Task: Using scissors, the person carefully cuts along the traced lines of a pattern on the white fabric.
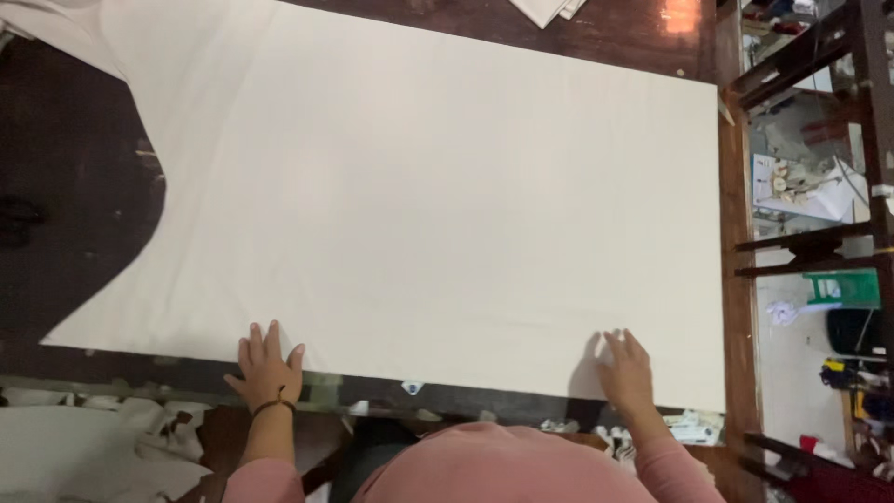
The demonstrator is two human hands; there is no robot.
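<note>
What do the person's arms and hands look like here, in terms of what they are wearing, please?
Both arms wear long pink sleeves reaching the wrists. The left hand is bare, with a thin dark band around its wrist. The right hand is bare too, with no glove, ring or band visible.

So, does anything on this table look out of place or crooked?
Mostly not. The white cloth lies flat under both hands, left hand and right hand. Only its left edge curves inward instead of running straight.
</note>
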